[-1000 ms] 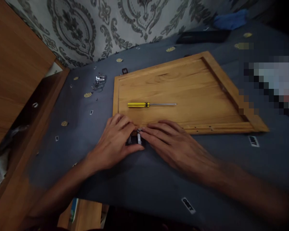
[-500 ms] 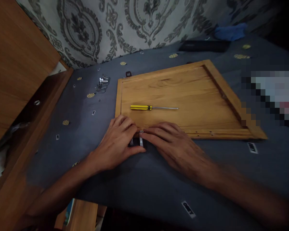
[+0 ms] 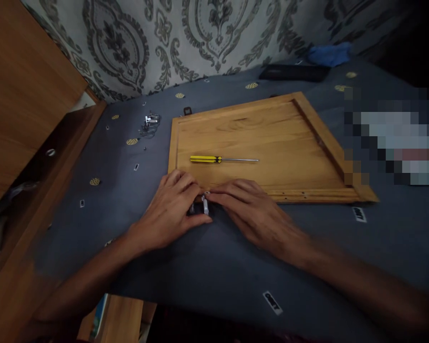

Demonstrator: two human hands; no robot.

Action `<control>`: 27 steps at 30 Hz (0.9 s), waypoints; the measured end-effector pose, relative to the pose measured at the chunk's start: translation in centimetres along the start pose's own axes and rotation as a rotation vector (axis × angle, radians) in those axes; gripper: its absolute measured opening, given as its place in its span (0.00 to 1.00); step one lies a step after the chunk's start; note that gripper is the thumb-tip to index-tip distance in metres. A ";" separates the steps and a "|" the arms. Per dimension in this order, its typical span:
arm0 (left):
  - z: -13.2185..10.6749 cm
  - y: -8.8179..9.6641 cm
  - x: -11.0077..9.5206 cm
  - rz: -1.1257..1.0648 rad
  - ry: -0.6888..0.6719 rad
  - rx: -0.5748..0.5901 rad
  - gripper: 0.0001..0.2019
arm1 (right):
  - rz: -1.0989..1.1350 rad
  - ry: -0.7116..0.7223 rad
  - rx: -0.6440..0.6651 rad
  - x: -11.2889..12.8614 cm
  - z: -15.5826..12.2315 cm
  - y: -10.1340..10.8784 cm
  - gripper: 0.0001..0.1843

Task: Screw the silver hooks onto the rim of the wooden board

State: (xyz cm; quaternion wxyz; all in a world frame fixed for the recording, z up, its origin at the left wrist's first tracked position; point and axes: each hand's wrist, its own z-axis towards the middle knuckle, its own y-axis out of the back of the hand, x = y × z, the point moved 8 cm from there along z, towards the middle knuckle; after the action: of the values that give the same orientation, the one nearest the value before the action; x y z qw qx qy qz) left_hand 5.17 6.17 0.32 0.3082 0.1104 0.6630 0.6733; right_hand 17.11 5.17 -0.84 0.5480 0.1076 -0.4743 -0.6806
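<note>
A wooden cabinet door [image 3: 243, 138] lies flat on the grey patterned bedspread, its raised frame facing up. At its near edge, towards the left corner, sits a metal hinge [image 3: 205, 205], partly covered by my fingers. My left hand [image 3: 173, 202] is closed around the hinge, with its fingers over the door frame and the thumb below the metal arm. The fingers of my right hand [image 3: 252, 209] are pressed together, tips touching the hinge from the right; whatever they pinch is too small to make out. On the door panel lies a yellow-handled screwdriver [image 3: 205, 159], shaft pointing right.
Loose metal hardware [image 3: 150, 121] lies on the bedspread [image 3: 117, 157] to the left. Behind the door are a black flat case [image 3: 295, 73] and a blue cloth [image 3: 329, 54]. A wooden cabinet [image 3: 32, 62] stands at the left; a patterned curtain [image 3: 168, 43] hangs behind.
The view has shifted slightly, so the door and screwdriver appear a little further left. Both hands stay at the hinge, with only small finger movement.
</note>
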 end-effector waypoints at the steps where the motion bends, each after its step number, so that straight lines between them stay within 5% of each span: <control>1: 0.0 0.0 0.0 0.002 0.000 -0.002 0.19 | -0.006 0.000 -0.001 0.0 0.0 0.0 0.20; 27: -0.1 0.0 0.1 -0.031 0.016 -0.011 0.17 | -0.052 -0.031 -0.042 -0.3 -0.5 0.0 0.19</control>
State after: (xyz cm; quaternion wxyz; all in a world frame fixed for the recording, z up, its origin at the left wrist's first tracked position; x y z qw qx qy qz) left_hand 5.05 6.13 0.31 0.3139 0.0929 0.6635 0.6728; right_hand 17.58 5.15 -1.18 0.5250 0.0979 -0.4653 -0.7059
